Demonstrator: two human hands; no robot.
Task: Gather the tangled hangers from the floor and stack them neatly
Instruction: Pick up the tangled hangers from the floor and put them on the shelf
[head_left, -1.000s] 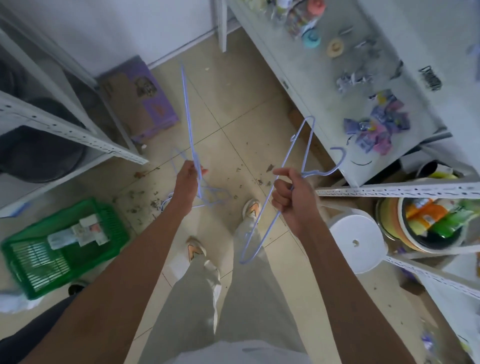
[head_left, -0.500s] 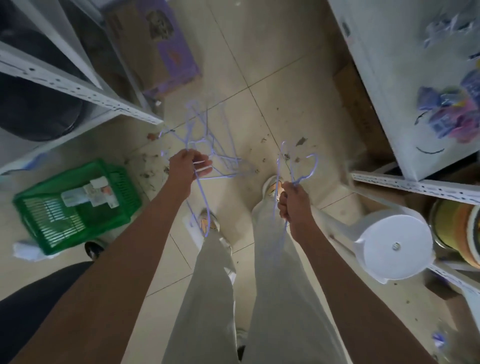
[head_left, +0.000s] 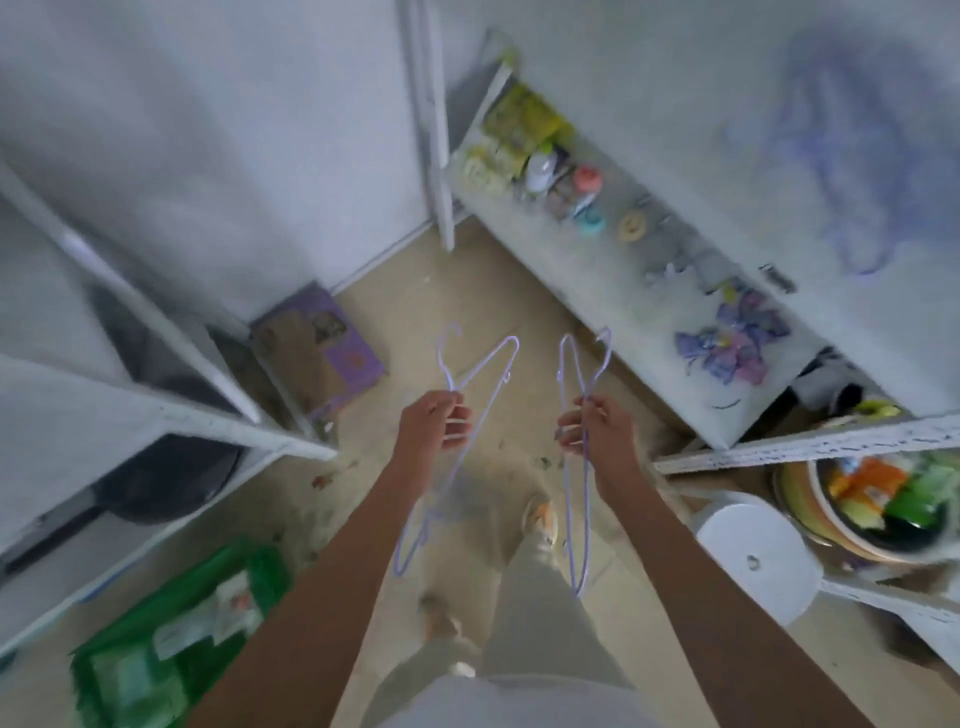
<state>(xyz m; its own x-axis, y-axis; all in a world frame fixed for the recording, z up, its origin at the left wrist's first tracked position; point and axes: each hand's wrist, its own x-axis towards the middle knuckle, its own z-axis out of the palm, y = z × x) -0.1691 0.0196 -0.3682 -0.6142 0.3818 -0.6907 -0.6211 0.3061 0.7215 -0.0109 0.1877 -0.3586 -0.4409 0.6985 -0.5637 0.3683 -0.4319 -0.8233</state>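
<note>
A hanger in each fist, both off the floor

Your left hand grips one lilac hanger, your right hand the other hanger; you hold them apart, likely to keep them untangled before stacking.

My two forearms are bare from the bottom of the view up to the wrists, with no sleeves, watch, bracelet or ring showing on either. My left hand and right hand wear no gloves, and the fingernails catch the light as pale spots. Below them I wear loose, light grey-beige trousers of soft cloth, creased along the legs. A pale grey shirt hem shows at the bottom edge of the view. On my forward foot is a light-coloured sneaker with an orange patch at the tongue. The other shoe is too blurred to describe.
</note>
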